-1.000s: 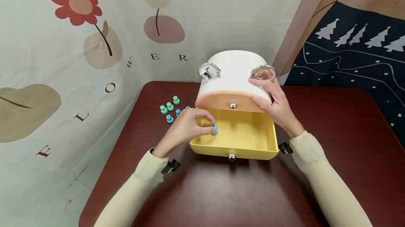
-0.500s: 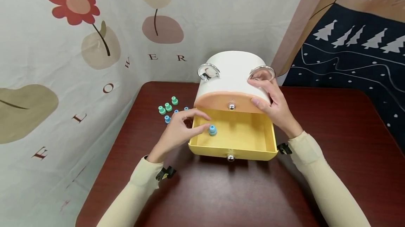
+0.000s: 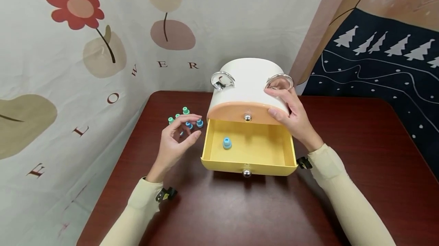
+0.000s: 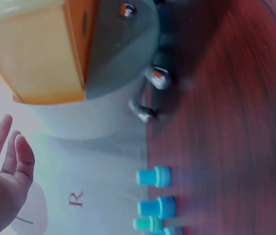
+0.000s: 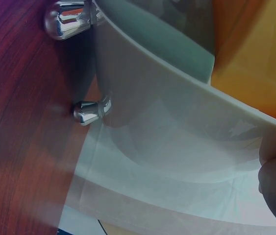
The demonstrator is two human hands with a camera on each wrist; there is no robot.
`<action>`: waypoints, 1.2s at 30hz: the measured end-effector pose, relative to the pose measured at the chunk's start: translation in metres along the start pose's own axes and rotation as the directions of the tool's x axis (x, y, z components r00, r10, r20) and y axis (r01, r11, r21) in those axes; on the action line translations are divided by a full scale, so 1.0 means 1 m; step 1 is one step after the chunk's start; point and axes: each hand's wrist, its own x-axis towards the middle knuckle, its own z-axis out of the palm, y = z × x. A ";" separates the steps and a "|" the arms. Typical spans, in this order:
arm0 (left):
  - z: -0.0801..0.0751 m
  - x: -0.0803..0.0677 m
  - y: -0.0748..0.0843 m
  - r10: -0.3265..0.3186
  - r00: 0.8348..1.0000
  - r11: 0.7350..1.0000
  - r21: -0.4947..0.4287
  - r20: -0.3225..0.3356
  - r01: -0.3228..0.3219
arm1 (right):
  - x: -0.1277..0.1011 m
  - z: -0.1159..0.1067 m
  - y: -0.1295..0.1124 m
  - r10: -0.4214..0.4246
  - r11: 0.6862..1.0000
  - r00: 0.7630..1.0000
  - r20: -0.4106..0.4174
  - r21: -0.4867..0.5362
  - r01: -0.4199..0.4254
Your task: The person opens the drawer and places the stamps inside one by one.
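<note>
A white drawer box (image 3: 252, 76) stands on the dark red table (image 3: 240, 211), with a peach top drawer (image 3: 240, 111) closed and a yellow bottom drawer (image 3: 252, 164) pulled out. One blue peg (image 3: 227, 143) stands alone inside the yellow drawer. My left hand (image 3: 190, 127) hovers empty left of the drawer, fingers loose, just above the blue pegs (image 3: 199, 123) on the table. In the left wrist view its fingers (image 4: 3, 156) are spread, with blue pegs (image 4: 153, 176) beyond. My right hand (image 3: 279, 103) grips the box's upper right corner, thumb on the peach front.
Green pegs (image 3: 185, 110) stand further left on the table near the flower-print cloth wall (image 3: 85, 66). Two clear ring handles (image 3: 222, 79) sit on the box top. The right wrist view shows the box's white wall (image 5: 177, 142) and a chrome foot (image 5: 91, 110).
My left hand let go of the blue peg in the yellow drawer and drew back left, out of the drawer, to above the pegs on the table. The right hand stayed on the box.
</note>
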 end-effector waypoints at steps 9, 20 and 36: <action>-0.017 -0.004 -0.017 -0.158 0.983 0.977 0.132 -0.093 0.169 | 0.001 0.000 -0.001 -0.017 1.000 1.000 0.003 0.003 0.017; -0.033 -0.011 -0.040 -0.273 0.951 0.924 0.235 -0.142 0.300 | 0.000 -0.002 0.000 0.012 1.000 1.000 0.006 -0.006 -0.012; -0.053 -0.020 -0.057 -0.496 0.847 0.692 0.503 -0.189 0.518 | -0.001 -0.001 0.001 0.002 1.000 1.000 0.000 -0.004 -0.002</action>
